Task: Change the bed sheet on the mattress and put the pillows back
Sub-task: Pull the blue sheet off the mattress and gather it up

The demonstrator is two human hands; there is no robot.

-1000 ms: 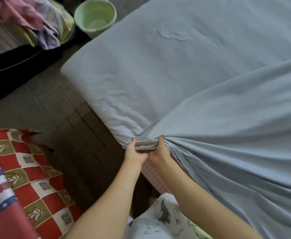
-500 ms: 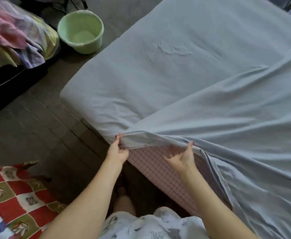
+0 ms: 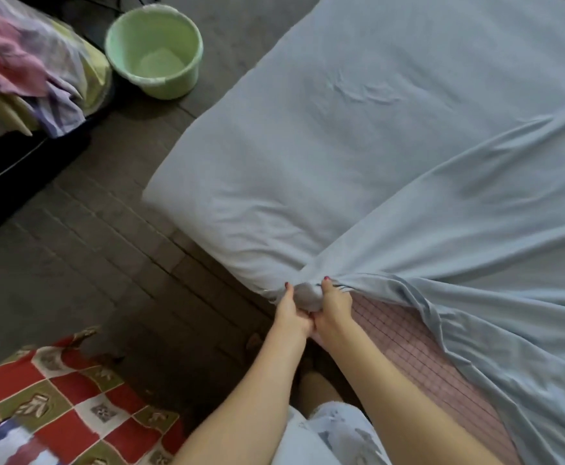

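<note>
L hand (image 3: 290, 308) & R hand (image 3: 333, 305), fingers curled, both grip bunched grey sheet (image 3: 358, 146) at mattress (image 3: 408, 337) edge.

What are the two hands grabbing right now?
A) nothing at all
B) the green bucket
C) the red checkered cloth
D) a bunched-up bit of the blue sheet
D. The left hand and the right hand sit side by side at the bed's near edge, both gripping a gathered bunch of the blue sheet; the green bucket stands apart on the floor.
</note>
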